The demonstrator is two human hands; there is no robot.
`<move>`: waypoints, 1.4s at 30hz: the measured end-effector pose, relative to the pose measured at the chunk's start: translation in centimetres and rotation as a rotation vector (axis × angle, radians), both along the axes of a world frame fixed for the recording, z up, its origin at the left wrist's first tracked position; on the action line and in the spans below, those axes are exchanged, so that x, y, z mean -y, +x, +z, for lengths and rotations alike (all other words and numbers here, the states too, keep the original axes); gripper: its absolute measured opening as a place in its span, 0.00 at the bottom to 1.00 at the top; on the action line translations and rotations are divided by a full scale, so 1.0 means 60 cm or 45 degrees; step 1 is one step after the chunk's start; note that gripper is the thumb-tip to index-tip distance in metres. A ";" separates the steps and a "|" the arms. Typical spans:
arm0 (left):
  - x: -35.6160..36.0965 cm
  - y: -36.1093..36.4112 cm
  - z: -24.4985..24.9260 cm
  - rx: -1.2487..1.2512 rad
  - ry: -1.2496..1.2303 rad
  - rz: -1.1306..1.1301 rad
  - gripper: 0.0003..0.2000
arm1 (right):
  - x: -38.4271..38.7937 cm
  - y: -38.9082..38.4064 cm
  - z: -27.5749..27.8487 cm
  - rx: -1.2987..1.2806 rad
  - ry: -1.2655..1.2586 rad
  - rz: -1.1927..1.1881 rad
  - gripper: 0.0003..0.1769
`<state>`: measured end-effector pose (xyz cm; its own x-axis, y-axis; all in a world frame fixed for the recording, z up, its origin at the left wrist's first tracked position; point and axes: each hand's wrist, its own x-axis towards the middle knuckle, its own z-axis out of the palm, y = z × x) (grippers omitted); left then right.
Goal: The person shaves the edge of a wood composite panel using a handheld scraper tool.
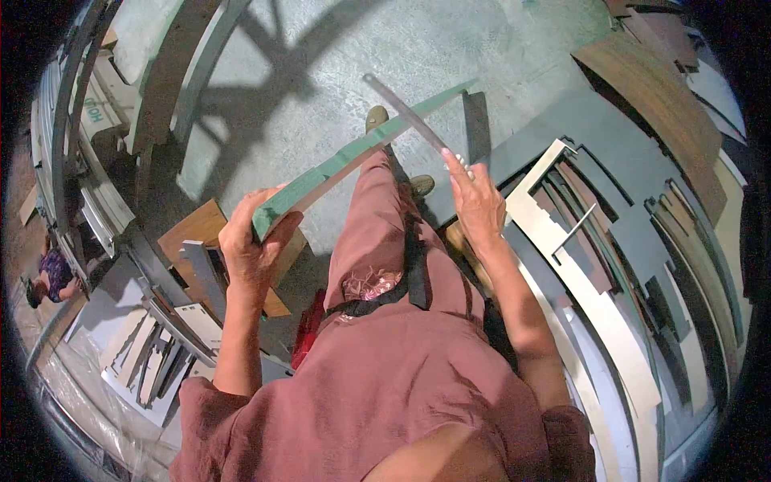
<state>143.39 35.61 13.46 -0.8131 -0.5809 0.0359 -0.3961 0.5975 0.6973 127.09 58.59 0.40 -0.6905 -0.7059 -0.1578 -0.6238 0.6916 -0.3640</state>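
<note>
A long green strip (328,166) with a brownish-grey edge slants away from me over my legs. Its near end is gripped in my left hand (248,238), thumb on one side and fingers on the other. In my right hand (479,201) is a long, narrow, grey flat file (399,107) with a rounded tip, the index finger stretched along it. The file crosses over the far half of the strip in this view, pointing up and to the left. Part of its held end is hidden inside the fingers.
On the right lie stacked cream and grey panels (630,353) and a curved brown board (658,88). Long metal profiles (100,205) stand at left, near cut pieces (152,353) and a wooden board (193,233). Another person (56,271) is at far left. My shoes (377,119) rest on the concrete floor (321,96).
</note>
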 end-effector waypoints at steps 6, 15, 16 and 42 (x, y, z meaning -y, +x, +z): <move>0.007 -0.010 0.006 0.100 0.038 0.036 0.15 | 0.002 -0.019 -0.026 0.347 -0.111 -0.082 0.25; 0.073 -0.022 0.000 0.282 0.036 0.157 0.13 | -0.003 -0.111 -0.124 0.579 -0.032 -0.226 0.23; 0.084 -0.022 -0.005 0.333 0.061 0.231 0.13 | 0.002 -0.119 -0.129 0.577 -0.032 -0.230 0.23; 0.286 -0.105 -0.012 0.682 -0.391 0.854 0.28 | -0.086 -0.550 -0.841 0.828 0.419 -0.398 0.21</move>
<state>137.11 18.42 12.76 -0.2608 -0.9652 -0.0181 -0.9524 0.2542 0.1686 94.09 63.73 -50.05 -0.5468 -0.3415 -0.7644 -0.1152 0.9350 -0.3353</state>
